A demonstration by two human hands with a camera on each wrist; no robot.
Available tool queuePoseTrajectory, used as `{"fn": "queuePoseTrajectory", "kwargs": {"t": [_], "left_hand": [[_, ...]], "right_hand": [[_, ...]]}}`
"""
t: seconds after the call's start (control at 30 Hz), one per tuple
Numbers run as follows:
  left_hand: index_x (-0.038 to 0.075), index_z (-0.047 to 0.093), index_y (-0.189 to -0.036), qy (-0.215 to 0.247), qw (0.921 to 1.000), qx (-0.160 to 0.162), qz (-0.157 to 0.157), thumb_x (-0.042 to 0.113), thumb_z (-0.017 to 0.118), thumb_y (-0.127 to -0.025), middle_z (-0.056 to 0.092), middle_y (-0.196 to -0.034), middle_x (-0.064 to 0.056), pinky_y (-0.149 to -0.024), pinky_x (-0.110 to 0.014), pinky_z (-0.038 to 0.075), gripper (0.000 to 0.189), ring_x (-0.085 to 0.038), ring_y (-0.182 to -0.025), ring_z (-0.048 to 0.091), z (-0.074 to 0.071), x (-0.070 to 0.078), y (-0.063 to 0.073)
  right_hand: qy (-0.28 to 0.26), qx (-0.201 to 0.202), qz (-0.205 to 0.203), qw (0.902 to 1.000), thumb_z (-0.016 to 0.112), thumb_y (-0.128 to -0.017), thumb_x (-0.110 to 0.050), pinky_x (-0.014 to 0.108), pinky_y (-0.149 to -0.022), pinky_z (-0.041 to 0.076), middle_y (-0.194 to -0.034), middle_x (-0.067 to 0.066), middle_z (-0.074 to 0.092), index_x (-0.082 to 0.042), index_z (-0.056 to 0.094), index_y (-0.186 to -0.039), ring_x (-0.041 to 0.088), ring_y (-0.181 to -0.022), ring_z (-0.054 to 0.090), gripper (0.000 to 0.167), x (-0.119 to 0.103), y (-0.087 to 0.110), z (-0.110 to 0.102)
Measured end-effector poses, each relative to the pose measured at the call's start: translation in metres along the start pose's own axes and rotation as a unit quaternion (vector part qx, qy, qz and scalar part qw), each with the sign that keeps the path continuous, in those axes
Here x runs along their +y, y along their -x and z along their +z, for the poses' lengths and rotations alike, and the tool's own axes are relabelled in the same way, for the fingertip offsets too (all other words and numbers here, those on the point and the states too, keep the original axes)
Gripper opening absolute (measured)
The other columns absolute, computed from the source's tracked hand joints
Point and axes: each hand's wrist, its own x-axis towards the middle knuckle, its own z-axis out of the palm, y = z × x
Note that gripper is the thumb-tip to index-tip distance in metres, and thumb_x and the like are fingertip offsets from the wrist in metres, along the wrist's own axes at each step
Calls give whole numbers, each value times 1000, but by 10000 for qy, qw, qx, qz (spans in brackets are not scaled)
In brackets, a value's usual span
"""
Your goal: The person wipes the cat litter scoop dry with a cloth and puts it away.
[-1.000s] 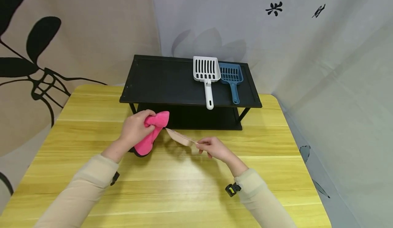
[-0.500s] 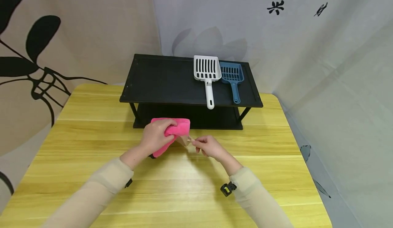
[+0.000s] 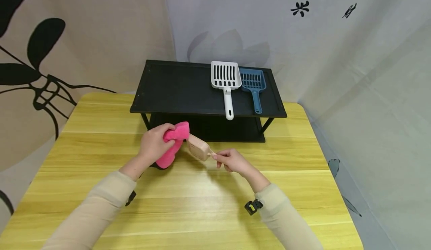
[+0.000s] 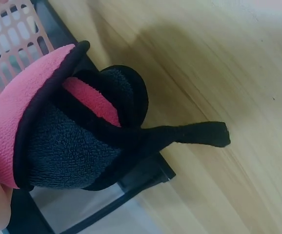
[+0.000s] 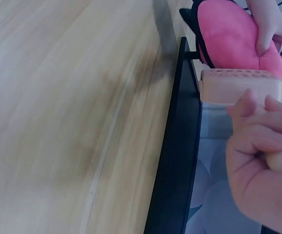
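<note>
My left hand point(image 3: 155, 142) grips a bunched pink cloth point(image 3: 167, 156), just in front of the black rack. In the left wrist view the cloth point(image 4: 75, 146) shows a dark grey underside, black edging and a black hanging loop. My right hand point(image 3: 233, 161) holds a beige slotted litter scoop point(image 3: 198, 148) by its handle, raised over the table and tilted, its head towards the cloth. The right wrist view has the pink cloth point(image 5: 231, 34) right at the far end of the scoop's head point(image 5: 241, 89). Fingers hide most of the scoop's handle.
A two-tier black rack point(image 3: 178, 89) stands at the back of the wooden table point(image 3: 215, 209). On its top lie a white litter scoop point(image 3: 226, 76) and a blue one point(image 3: 253, 79), side by side, handles forward. Fabric curtains point(image 3: 229, 14) hang behind.
The left hand swept the cloth right over the scoop's head, then drew it back left. The scoop's head, covered half a second ago, shows again and is turned differently.
</note>
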Motion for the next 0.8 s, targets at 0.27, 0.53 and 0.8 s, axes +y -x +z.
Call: {"fn": "queuePoseTrajectory", "kwargs": {"t": [0.27, 0.53, 0.8], "left_hand": [[7, 61, -105, 123, 9995, 76, -284, 11, 73, -77, 68, -98, -14, -66, -37, 46, 31, -24, -73, 57, -5, -2, 1], [8, 63, -102, 226, 9995, 202, 81, 9, 75, -74, 69, -98, -10, -64, -35, 47, 30, -22, -73, 58, -7, 15, 3], [12, 65, -100, 106, 9953, -235, 938, 17, 79, -71, 70, -101, -6, -75, -38, 54, 32, -23, -92, 65, 13, 43, 13]], "right_hand": [[-81, -147, 150, 9997, 50, -97, -24, 22, -45, 31, -76, 7, 66, 6, 61, -113, 7, -42, 41, 36, 3, 0, -2], [-290, -599, 171, 9976, 37, -101, -28, 19, -43, 29, -76, 12, 62, 9, 58, -115, 5, -44, 41, 45, 7, -2, 6], [-274, -712, -166, 9969, 37, -101, -28, 20, -43, 27, -65, -3, 53, 10, 59, -109, 5, -42, 35, 44, -1, -6, 15]]}}
